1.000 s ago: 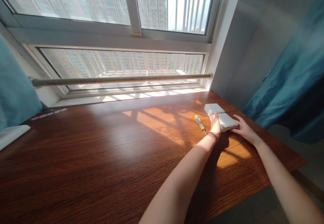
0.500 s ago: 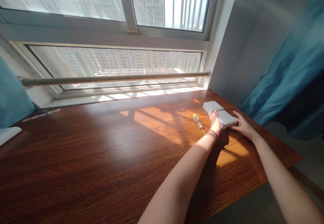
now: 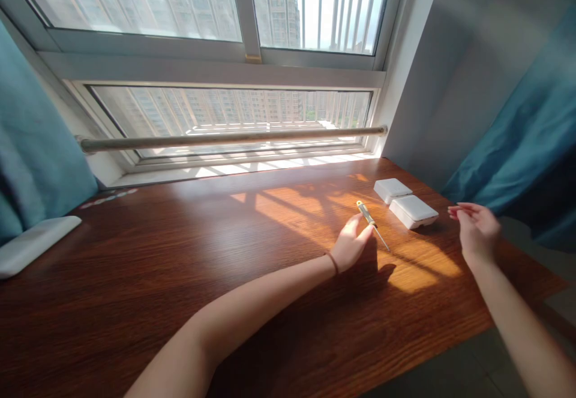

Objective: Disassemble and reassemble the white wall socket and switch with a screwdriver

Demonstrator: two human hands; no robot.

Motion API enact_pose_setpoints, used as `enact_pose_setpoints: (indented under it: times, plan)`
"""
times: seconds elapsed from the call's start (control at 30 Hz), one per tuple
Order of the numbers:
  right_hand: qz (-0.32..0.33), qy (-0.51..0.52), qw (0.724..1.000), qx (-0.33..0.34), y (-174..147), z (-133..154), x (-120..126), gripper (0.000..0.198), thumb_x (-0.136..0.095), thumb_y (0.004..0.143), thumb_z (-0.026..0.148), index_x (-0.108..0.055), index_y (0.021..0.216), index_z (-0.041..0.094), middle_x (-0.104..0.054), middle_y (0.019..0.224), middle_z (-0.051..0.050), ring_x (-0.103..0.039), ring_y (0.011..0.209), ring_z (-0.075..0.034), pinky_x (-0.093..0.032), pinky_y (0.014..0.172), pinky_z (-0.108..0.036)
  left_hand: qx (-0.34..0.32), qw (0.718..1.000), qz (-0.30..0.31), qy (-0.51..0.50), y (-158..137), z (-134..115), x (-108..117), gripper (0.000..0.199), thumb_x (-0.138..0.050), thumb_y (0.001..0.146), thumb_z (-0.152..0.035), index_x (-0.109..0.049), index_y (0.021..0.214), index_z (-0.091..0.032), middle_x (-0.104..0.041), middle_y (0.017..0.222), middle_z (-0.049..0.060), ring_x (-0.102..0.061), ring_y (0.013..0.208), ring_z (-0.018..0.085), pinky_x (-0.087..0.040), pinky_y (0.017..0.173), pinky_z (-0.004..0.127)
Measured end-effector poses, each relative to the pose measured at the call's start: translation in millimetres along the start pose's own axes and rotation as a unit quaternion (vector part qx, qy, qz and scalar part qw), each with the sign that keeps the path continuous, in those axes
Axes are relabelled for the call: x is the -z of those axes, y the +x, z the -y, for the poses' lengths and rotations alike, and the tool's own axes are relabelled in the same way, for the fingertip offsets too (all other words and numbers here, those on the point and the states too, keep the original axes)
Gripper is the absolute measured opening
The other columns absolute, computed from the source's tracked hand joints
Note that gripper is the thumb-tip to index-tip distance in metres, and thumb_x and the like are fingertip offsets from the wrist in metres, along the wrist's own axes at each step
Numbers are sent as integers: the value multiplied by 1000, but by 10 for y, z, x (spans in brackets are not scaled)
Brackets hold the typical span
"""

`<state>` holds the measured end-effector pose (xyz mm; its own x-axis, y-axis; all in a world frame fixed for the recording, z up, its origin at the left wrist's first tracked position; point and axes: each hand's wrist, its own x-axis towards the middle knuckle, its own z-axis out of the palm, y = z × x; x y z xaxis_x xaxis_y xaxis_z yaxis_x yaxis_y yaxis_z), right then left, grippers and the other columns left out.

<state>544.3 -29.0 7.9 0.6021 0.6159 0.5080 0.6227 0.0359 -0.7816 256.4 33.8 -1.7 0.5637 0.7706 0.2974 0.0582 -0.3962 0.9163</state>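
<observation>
Barred window panes [image 3: 234,108] stand beyond a sunlit wooden table [image 3: 180,248], which bears a front white box [image 3: 413,208]. Just behind that front white box, to the left, sits a rear white box [image 3: 392,189]. Left of the front white box is a screwdriver [image 3: 366,212], the left hand [image 3: 351,247] touching it; whether the fingers grip, I cannot tell. Right of the front white box, the right hand [image 3: 479,235] hovers, well apart from the left, fingers bent, contents unclear.
</observation>
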Motion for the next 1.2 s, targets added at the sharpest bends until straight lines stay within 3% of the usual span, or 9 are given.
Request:
enact_pose_setpoints:
  times: [0.13,0.2,0.33,0.57,0.7,0.8,0.87,1.0,1.2]
  plan:
    - [147,-117,982,9,-239,508,-547,26,-47,77,40,-59,87,19,-66,76,-6,-64,70,-19,-50,67,-31,40,998,3,45,-593,-66,789,32,-50,82,-40,-59,98,-14,-66,96,11,-62,85,20,-50,78,32]
    - [216,-191,957,10,-296,727,-885,22,-58,70,40,-62,71,19,-65,69,-6,-63,71,-22,-47,67,-33,75,993,36,87,-887,-111,1104,31,-42,86,-39,-61,86,-14,-63,63,3,-54,50,11,-45,52,22]
    - [295,-318,901,-11,-287,992,-1392,11,-66,62,27,-61,60,16,-64,63,-10,-63,71,-27,-45,64,-36,17,973,29,227,-1388,-150,1463,29,-43,87,-36,-61,75,-16,-49,47,-3,-41,44,6,-32,46,18]
    - [305,-380,868,95,-443,1245,-1426,17,-53,74,15,-67,83,13,-65,83,-18,-62,87,-31,-46,69,-40,-28,970,33,237,-1539,-198,1427,27,-43,88,-31,-60,73,-16,-50,50,-2,-39,46,6,-32,48,19]
    - [353,-285,844,287,-915,1534,-1340,33,-48,84,20,-58,115,24,-63,111,-6,-53,107,-21,-40,91,-33,48,995,-47,71,-1475,-162,1391,35,-51,83,-37,-46,113,-19,-57,71,-1,-45,48,6,-37,46,18]
    - [324,-140,752,557,-1320,1720,-1317,35,-45,87,14,-57,119,23,-65,110,-4,-56,101,-21,-42,90,-36,87,994,-54,-23,-1468,-163,1398,43,-52,82,-42,-40,117,-19,-56,83,1,-47,47,5,-38,43,17]
    - [257,-81,710,651,-1512,1786,-1293,34,-48,86,14,-56,119,22,-65,112,-3,-58,94,-21,-46,81,-36,88,996,-7,-8,-1477,-193,1398,33,-51,84,-42,-51,103,-15,-57,73,0,-47,48,5,-38,45,17]
    - [236,-31,714,659,-1648,1837,-1220,33,-51,86,15,-57,118,23,-66,111,-4,-62,85,-19,-51,69,-33,112,991,62,-39,-1487,-221,1374,33,-51,83,-43,-58,93,-12,-57,65,0,-45,44,4,-36,42,17]
    - [245,44,751,612,-1667,1919,-1193,34,-47,87,15,-55,120,18,-65,111,-10,-62,93,-22,-53,76,-37,155,957,80,-232,-1439,-163,1329,44,-70,69,-39,-55,100,-11,-63,68,2,-57,49,10,-47,49,23]
